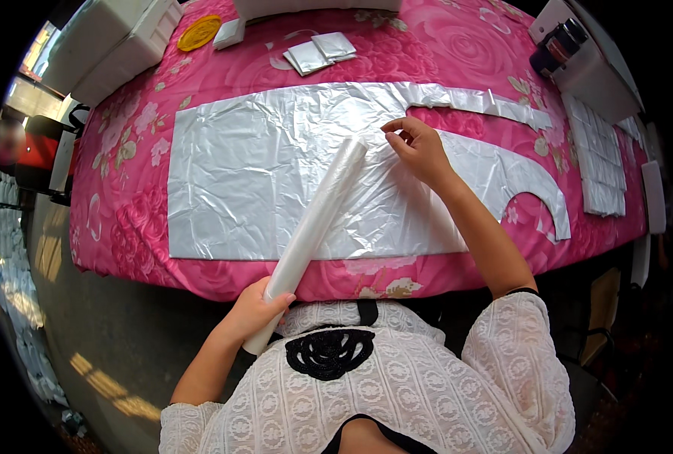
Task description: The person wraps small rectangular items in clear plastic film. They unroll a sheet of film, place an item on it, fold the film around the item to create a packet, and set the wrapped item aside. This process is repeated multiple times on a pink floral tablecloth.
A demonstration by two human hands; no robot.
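1 roll (317,219), in left hand's (254,310) closed grip | 1 silver sheet (230,181) on tabletop (435,45) | right hand (419,153): cannot tell if grasping | 1 yellow coil (200,32)

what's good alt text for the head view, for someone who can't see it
A left hand grips a long pale roll slanting over a silvery sheet spread on a pink floral cloth; the right hand is near the roll's far end. Folded silver packets lie beyond the sheet.
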